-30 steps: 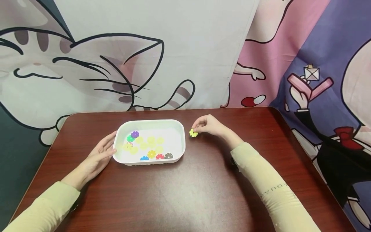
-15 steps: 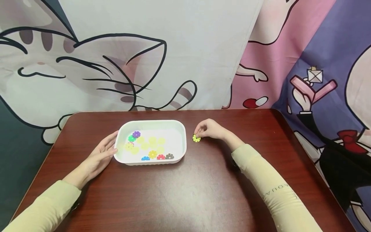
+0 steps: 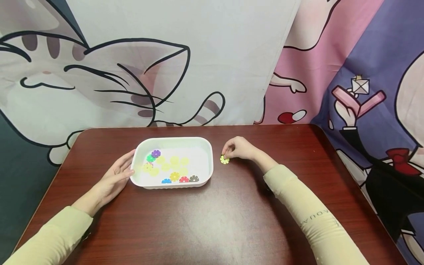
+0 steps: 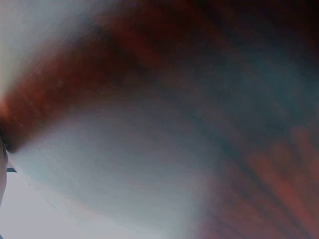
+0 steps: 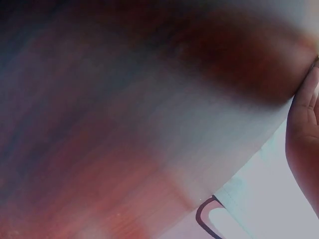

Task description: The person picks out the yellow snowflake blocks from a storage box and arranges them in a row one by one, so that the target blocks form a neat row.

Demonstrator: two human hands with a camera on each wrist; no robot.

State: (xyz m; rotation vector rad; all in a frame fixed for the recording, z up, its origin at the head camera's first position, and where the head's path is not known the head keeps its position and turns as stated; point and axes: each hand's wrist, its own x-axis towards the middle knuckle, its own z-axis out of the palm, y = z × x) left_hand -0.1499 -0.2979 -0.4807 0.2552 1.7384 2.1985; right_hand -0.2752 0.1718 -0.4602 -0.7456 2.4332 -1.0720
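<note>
At the tray's left end, my left hand (image 3: 112,177) holds the white plastic tray (image 3: 139,183), its thumb on the rim and its fingers along the outer wall. Several flower-shaped plastic discs lie inside, among them a purple disc (image 3: 156,153), a green disc (image 3: 150,158), a red disc (image 3: 183,179) and many pale yellow ones. Just right of the tray, my right hand (image 3: 239,148) pinches a yellow flower-shaped disc (image 3: 224,160) between thumb and fingertips, low over the tabletop. In the right wrist view only part of the right hand (image 5: 304,132) shows at the edge.
Both are at a dark reddish-brown wooden table (image 3: 185,224) with rounded back corners. Behind its back edge hangs a cartoon-printed cloth (image 3: 238,55). Most of the left wrist view is dark blur.
The right hand, with the yellow disc, has come slightly down and toward the near side of the table. The left hand stays at the tray, which has not moved on the table.
</note>
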